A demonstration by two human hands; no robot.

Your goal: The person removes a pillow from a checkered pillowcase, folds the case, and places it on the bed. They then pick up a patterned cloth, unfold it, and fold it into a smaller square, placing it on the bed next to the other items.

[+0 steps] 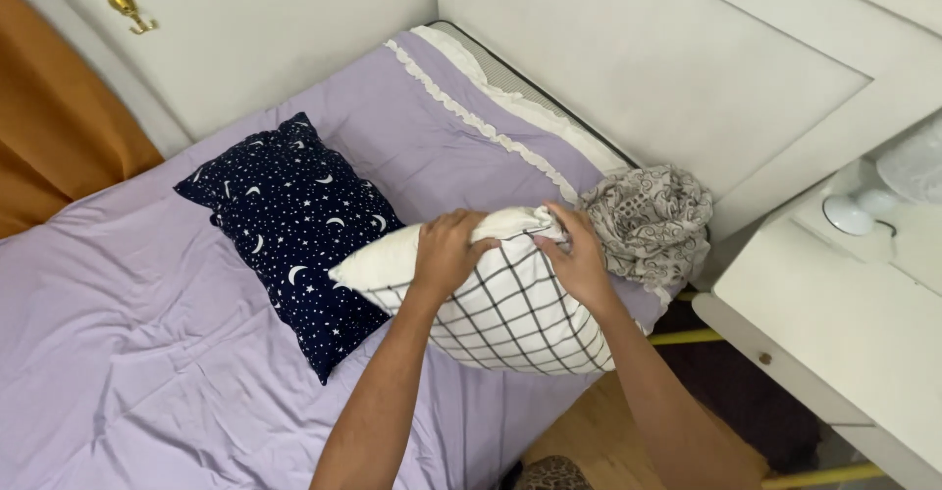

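A white pillow (378,266) lies partly inside a white pillowcase with a black grid pattern (510,318) at the near edge of the bed. My left hand (446,252) grips the pillow and the case's open edge from above. My right hand (579,259) holds the case's top edge on the right side. The pillow's bare end sticks out to the left.
A dark blue pillow with moons and stars (294,235) lies just left of the white one on the lilac sheet (118,353). A crumpled grey patterned cloth (653,220) sits at the bed's corner. A white nightstand (844,323) stands right; the padded white headboard (648,68) is behind.
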